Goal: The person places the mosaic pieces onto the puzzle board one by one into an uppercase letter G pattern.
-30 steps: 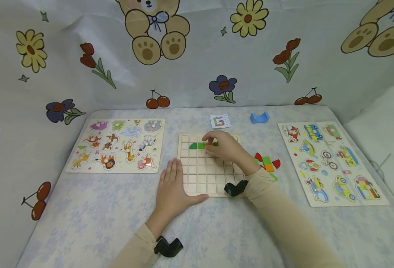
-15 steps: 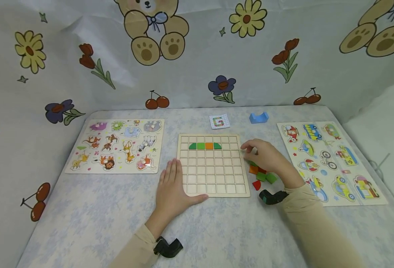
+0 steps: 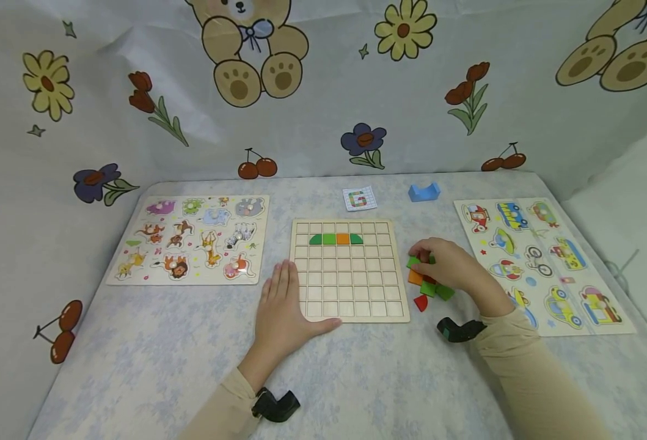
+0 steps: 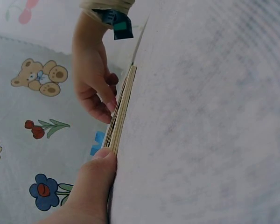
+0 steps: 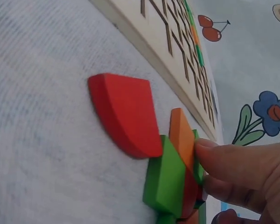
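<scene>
The wooden grid board (image 3: 350,293) lies on the table before me. Its second row holds a strip of two dark green rounded end pieces, a light green square and an orange square (image 3: 343,239). My left hand (image 3: 281,305) lies flat at the board's near-left corner, fingers along the left side, thumb (image 4: 100,163) against the near edge. Right of the board, my right hand (image 3: 446,263) reaches into a heap of coloured blocks, thumb and fingertips pinching a light green block (image 3: 413,261). Beside the heap lies a red quarter-round block (image 5: 126,112). Part of the heap is hidden beneath the hand.
On the left lies an animal puzzle board (image 3: 191,244), on the right a vehicle puzzle board (image 3: 543,269) partly under my right forearm. Behind the grid board are a pattern card (image 3: 359,198) and a blue stand (image 3: 424,192). A printed cloth hangs at the back.
My right hand has left the strip on the board and moved right, then down onto the block heap, uncovering the orange square and right end piece. The left hand stays put.
</scene>
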### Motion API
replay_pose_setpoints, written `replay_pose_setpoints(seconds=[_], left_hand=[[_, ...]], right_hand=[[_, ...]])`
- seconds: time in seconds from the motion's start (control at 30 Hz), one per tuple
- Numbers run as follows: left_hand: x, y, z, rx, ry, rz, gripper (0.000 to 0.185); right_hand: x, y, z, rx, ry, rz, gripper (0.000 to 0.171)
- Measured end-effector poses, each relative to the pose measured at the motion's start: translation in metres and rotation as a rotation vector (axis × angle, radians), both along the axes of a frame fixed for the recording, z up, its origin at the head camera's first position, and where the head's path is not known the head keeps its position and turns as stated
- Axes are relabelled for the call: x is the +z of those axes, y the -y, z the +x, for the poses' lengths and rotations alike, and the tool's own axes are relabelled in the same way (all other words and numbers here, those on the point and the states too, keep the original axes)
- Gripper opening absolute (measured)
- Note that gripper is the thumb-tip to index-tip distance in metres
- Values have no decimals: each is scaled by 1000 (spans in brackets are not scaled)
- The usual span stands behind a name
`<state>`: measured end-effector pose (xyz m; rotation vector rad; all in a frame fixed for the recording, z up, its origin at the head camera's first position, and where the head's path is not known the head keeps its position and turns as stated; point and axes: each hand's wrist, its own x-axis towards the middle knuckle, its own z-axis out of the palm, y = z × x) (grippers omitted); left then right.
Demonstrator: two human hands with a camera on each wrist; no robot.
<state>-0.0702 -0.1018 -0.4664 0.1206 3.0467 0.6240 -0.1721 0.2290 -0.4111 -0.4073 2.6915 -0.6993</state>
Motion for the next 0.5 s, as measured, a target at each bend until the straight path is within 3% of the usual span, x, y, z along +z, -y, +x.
replay_pose_setpoints(seconds=[0.23, 0.5], left_hand=[[-1, 1, -1, -3, -4, 3, 145], [-3, 1, -1, -5, 0, -7, 145]], right_hand=[[-5, 1, 1, -15, -37, -20, 17], [-7, 2, 1, -8, -20, -129, 13]])
